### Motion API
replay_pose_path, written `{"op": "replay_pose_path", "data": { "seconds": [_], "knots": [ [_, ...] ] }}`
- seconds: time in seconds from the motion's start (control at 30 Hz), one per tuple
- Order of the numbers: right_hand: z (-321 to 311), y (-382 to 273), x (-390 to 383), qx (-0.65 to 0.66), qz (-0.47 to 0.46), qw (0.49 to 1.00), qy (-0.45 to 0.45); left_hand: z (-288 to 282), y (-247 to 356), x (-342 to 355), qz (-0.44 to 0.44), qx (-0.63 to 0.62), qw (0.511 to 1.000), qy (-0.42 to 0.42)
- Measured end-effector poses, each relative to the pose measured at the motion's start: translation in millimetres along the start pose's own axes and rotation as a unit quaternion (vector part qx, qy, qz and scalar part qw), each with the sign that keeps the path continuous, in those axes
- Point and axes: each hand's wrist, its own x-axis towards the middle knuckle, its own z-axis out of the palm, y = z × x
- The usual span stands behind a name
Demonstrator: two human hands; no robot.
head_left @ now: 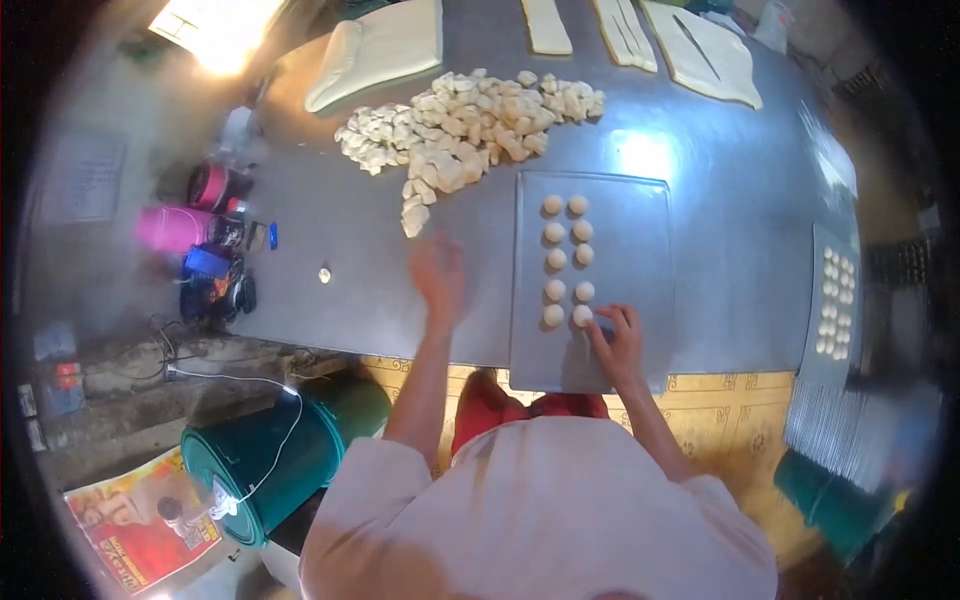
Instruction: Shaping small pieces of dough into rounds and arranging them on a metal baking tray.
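Note:
Two columns of round dough balls [555, 258] sit on a dark metal tray [630, 250] in front of me. With thumb and fingertips, my right hand [621, 345] grips the nearest ball of the right column, a smooth dough ball [583, 316], at its right side. My left hand [437, 272] hovers over the table left of the tray, just short of the tail of a heap of cut dough pieces [470, 120]. Motion smears its fingers, so whether it holds anything cannot be made out.
Dough sheets [385, 45] and dough strips [547, 25] lie along the far side of the metal table [370, 260]. One small dough bit [324, 275] rests at left, near a pink cup [172, 229]. Another tray of dough balls [833, 300] stands right. A green bin [265, 465] is below left.

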Motion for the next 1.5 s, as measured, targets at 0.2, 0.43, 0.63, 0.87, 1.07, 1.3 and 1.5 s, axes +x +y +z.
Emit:
{"op": "replay_pose_path", "data": {
  "seconds": [0.2, 0.43, 0.63, 0.87, 1.07, 1.3, 1.5],
  "knots": [
    [21, -45, 19, 0.011, 0.008, 0.998, -0.059, -3, -82, 73, -0.079, 0.046, 0.995, 0.032],
    [163, -149, 68, 0.391, 0.162, 0.875, -0.233, -80, -7, -10, -0.186, -0.25, 0.944, -0.106],
    [199, -179, 74, 0.422, 0.211, 0.846, -0.248, -129, -39, 14, -0.32, -0.476, 0.816, -0.076],
    [178, -193, 99, 0.507, 0.331, 0.791, -0.09, -175, -105, 54, -0.312, -0.568, 0.761, 0.022],
    [176, -196, 86, 0.669, 0.359, 0.625, -0.178, -160, -52, 43, -0.112, -0.404, 0.875, -0.241],
    [153, -218, 57, 0.451, 0.272, 0.826, -0.201, -143, -45, 56, 0.028, -0.365, 0.913, -0.178],
    [178, -132, 17, 0.202, 0.193, 0.959, -0.051, -126, -90, 98, -0.017, -0.054, 0.984, -0.169]
  ]
}}
